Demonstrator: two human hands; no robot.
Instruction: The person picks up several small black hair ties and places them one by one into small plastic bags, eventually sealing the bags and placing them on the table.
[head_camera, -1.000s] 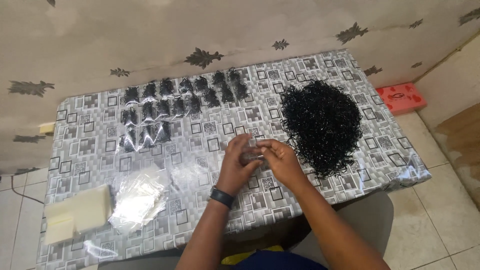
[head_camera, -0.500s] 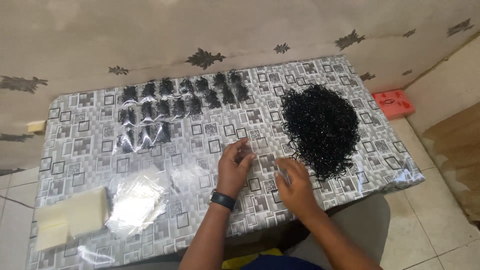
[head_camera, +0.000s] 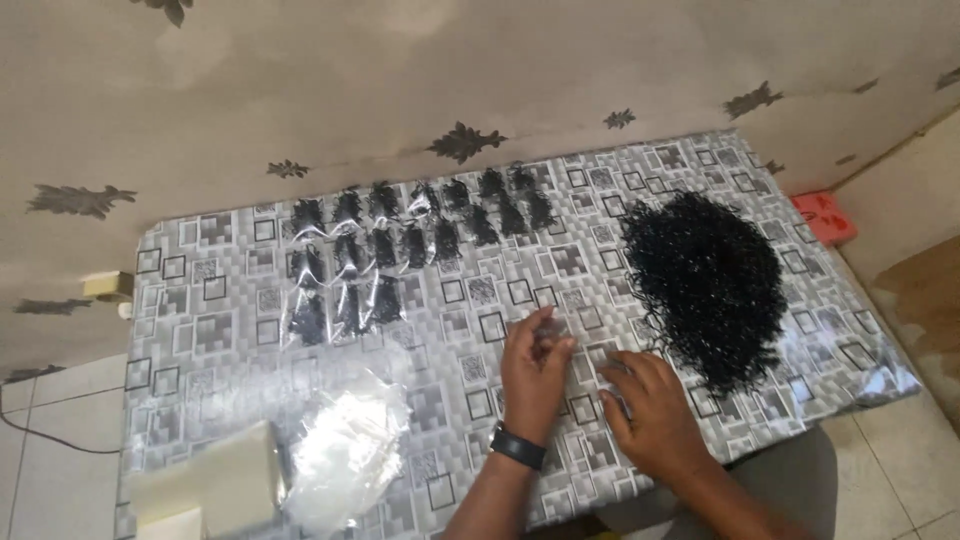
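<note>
My left hand (head_camera: 535, 365) pinches a small clear bag (head_camera: 551, 330); my right hand (head_camera: 645, 405) lies flat and empty, nearer the black pile (head_camera: 705, 275) to its right.

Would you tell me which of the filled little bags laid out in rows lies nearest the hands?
The rightmost filled bag in the front row; the other bags lie farther left or back from the left hand.

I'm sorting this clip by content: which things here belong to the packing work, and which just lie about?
In the work:
- left hand holding a small clear bag
- right hand flat on the table
- heap of small black pieces
- rows of filled bags
- stack of empty clear bags

Lying about:
- pale block
- red packet on the floor
</note>
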